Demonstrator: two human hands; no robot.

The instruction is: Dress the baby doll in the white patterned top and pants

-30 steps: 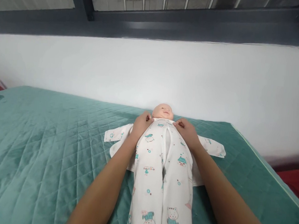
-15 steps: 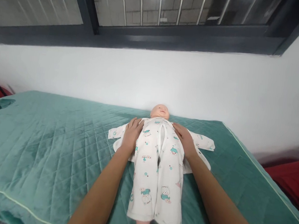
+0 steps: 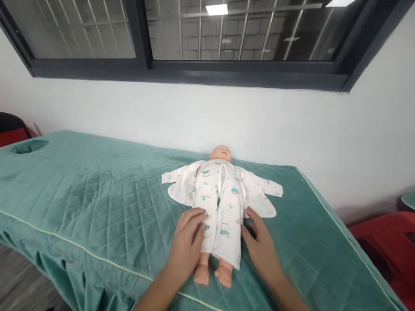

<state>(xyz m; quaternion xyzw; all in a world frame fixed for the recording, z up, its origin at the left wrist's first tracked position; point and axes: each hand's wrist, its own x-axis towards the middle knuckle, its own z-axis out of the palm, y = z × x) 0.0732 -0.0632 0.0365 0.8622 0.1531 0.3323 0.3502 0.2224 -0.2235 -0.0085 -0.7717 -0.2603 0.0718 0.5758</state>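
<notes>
A baby doll (image 3: 221, 153) lies on its back, head toward the wall and bare feet toward me. White printed trousers (image 3: 219, 195) cover its legs and reach high over its front. Under them a white jacket (image 3: 261, 198) lies spread, both sleeves stretched out sideways. My left hand (image 3: 188, 235) is beside the left trouser leg, its fingers loosely bent over the edge of the cloth. On the other side, my right hand (image 3: 261, 241) has thumb and fingers apart close to the right trouser leg. Neither hand grips anything that shows.
A green quilted cover (image 3: 111, 186) with a pale piped edge lies over the bed, which has a hole (image 3: 30, 146) at its far left. Behind stand a white wall (image 3: 142, 112) and a dark-framed window (image 3: 235, 74). Red chairs (image 3: 393, 256) flank the bed.
Both hands have moved from the doll's upper body down toward me, to its lower legs. The view has shifted back, so the feet and the bed's front edge now show.
</notes>
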